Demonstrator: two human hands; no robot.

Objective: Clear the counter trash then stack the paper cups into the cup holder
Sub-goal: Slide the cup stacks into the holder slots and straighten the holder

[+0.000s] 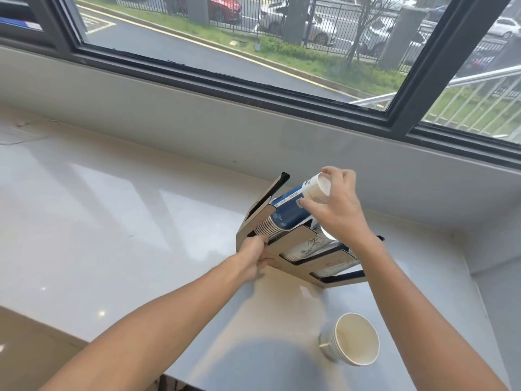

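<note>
A beige cup holder [296,241] with dark-edged slots is tipped up on the grey counter near the back wall. My left hand [253,255] grips its lower left corner. A stack of blue-and-white paper cups [287,213] lies in its far slot, rims to the lower left. My right hand [335,204] is shut on the bottom end of that stack. More white printed cups [307,248] lie in the nearer slots. A short stack of white paper cups [352,338] lies on the counter at the front right, open mouth facing me.
The glossy grey counter [127,221] stretches left and ends at a front edge at the lower left. A low wall and window sill [253,114] run behind it. A side wall closes the right end.
</note>
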